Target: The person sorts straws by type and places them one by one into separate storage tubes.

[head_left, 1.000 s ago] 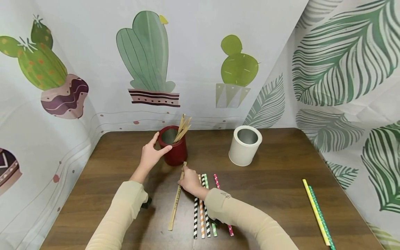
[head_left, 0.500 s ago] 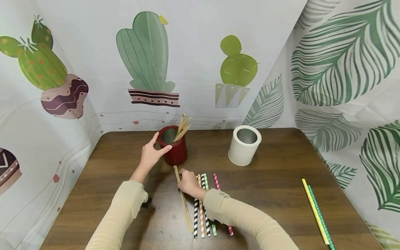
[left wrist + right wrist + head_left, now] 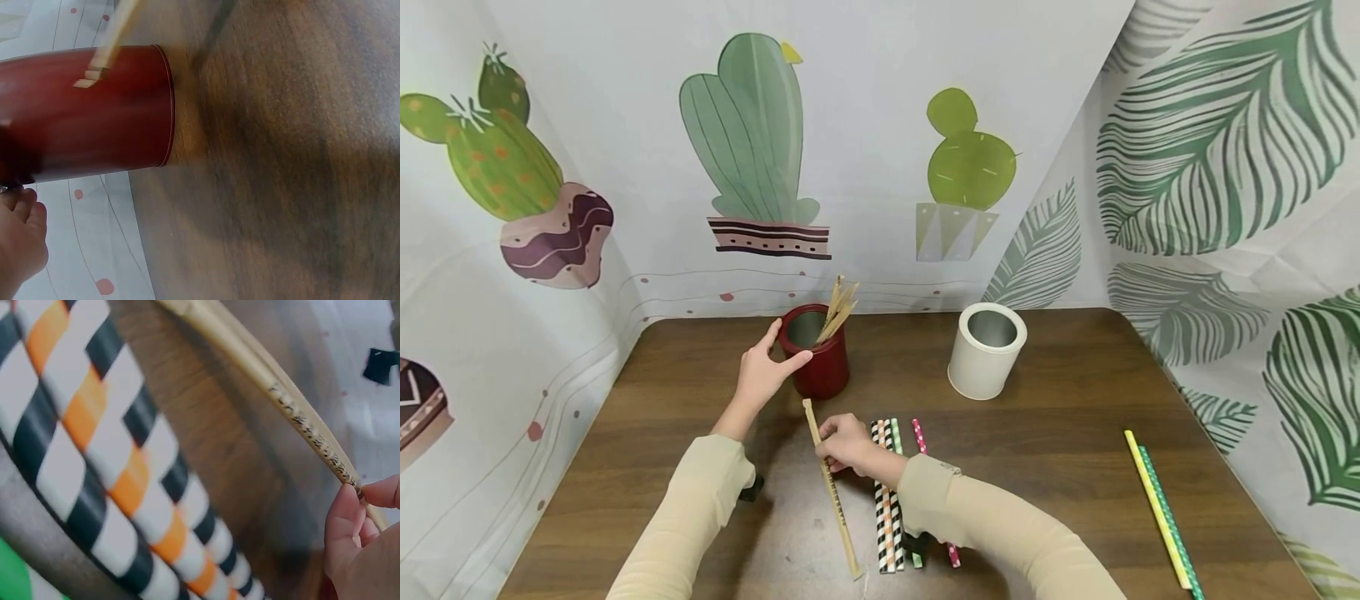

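In the head view my left hand (image 3: 760,379) holds the left and near side of a red can (image 3: 823,375), thumb at the rim. Several tan paper-wrapped straws (image 3: 837,321) lean inside that can. My right hand (image 3: 850,442) pinches another tan wrapped straw (image 3: 838,510) between thumb and fingers. Its top end lies just short of the can, tilted left. The right wrist view shows printed black characters along this straw (image 3: 300,415). Beside the right hand lie black-striped straws (image 3: 882,533) with an orange-striped straw (image 3: 888,521) between them.
A green-striped straw (image 3: 917,560) and a pink dotted straw (image 3: 919,435) lie partly under the right forearm. A cream can (image 3: 977,371) stands at the back right. Yellow (image 3: 1157,508) and green dotted (image 3: 1165,508) straws lie far right. A printed cloth (image 3: 880,167) hangs behind the table.
The wrapped straw in my right hand has swung, its top end leftward and its bottom end rightward. The leftmost black-striped straw has shifted right against the orange one. My left hand stays put.
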`<state>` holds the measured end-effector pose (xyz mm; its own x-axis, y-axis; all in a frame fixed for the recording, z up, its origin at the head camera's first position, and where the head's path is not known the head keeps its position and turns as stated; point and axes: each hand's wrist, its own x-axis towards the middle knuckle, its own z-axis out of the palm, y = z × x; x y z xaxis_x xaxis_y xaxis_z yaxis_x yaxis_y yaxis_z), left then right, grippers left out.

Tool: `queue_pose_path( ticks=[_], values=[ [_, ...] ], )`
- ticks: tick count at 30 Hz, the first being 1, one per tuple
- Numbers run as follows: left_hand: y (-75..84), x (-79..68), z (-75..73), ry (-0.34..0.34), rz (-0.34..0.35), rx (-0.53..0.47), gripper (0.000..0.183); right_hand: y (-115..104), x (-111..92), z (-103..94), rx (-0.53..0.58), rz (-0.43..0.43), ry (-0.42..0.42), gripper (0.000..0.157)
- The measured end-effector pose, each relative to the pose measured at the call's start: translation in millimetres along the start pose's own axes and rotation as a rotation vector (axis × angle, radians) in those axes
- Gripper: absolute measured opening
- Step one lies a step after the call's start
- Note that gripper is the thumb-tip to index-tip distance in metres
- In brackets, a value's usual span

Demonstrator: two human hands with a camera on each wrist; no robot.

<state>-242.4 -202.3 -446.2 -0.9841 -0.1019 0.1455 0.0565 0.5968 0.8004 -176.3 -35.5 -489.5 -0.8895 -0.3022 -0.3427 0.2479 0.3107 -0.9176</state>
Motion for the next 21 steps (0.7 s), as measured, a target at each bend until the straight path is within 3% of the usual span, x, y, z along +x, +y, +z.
queue_pose_path(
  ticks=[9, 21],
  values=[
    [1.4, -0.6, -0.6, 0.007, -0.007, 0.018, 0.084, -27, -19, -21.8, 0.141, 0.017, -0.174, 0.018],
    [1.1, 0.7, -0.1, 0.007, -0.002, 0.021, 0.084, -57, -25, -57.7, 0.226, -0.046, -0.260, 0.019]
  ],
)
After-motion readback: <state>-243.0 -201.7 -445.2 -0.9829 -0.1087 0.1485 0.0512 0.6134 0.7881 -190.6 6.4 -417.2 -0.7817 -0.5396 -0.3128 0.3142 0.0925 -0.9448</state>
